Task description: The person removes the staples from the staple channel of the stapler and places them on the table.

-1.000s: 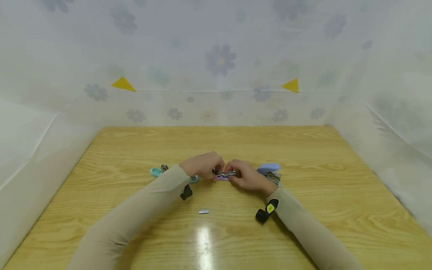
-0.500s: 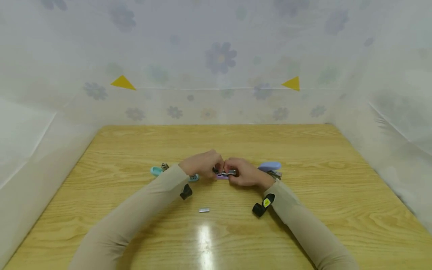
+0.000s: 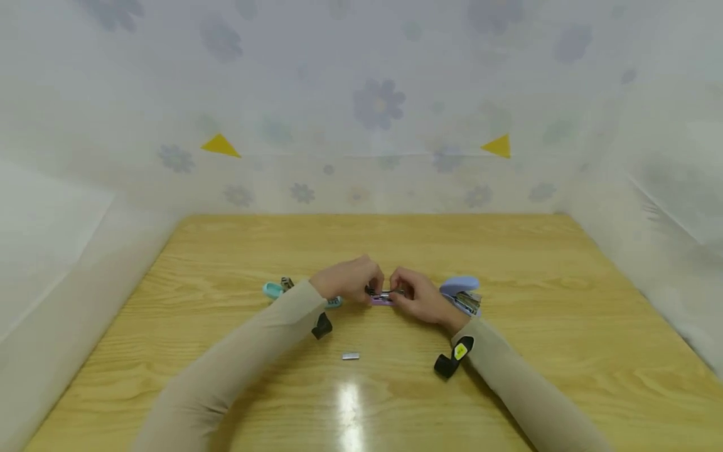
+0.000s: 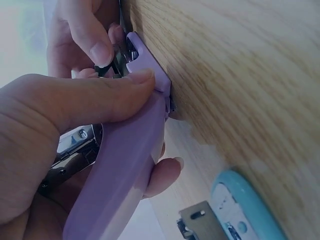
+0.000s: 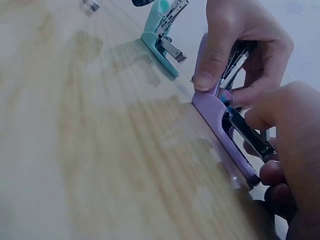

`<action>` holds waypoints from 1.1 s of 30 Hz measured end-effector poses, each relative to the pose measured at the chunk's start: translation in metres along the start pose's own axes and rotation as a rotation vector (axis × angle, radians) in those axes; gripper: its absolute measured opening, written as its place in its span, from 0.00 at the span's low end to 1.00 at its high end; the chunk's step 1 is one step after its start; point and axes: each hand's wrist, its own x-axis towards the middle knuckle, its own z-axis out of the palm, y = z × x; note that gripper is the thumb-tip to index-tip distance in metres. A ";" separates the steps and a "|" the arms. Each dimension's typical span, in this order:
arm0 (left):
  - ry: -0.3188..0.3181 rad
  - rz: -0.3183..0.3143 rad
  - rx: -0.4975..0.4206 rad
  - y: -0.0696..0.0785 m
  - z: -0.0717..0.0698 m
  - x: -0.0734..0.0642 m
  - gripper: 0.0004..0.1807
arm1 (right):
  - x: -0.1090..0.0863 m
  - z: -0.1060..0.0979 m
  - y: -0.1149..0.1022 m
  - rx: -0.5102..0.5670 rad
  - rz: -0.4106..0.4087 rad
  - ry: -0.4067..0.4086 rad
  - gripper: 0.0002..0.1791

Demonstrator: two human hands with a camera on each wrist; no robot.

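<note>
A purple stapler (image 4: 125, 145) lies folded open between both hands, low over the table. My left hand (image 3: 353, 279) grips it, the thumb pressed by the hinge and other fingers around the upper arm and its metal parts. At the base end, my right hand (image 3: 420, 298) pinches the dark metal magazine (image 5: 250, 132) between thumb and fingers. That magazine is tilted up off the purple base (image 5: 225, 135). In the head view, the hands hide much of the stapler.
A teal stapler (image 3: 273, 290) lies open at the left, beside the left wrist. An open blue stapler (image 3: 460, 284) stands behind the right wrist. A short strip of staples (image 3: 350, 356) lies nearer on the wooden table (image 3: 282, 402). White cloth walls enclose the table.
My right hand has drawn slightly right, widening the gap between the hands. The left hand keeps its grip on the stapler. The head view has shifted a little.
</note>
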 end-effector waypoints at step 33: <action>0.013 -0.023 0.038 -0.002 0.002 -0.001 0.05 | -0.040 0.019 -0.006 -0.059 -0.076 0.229 0.10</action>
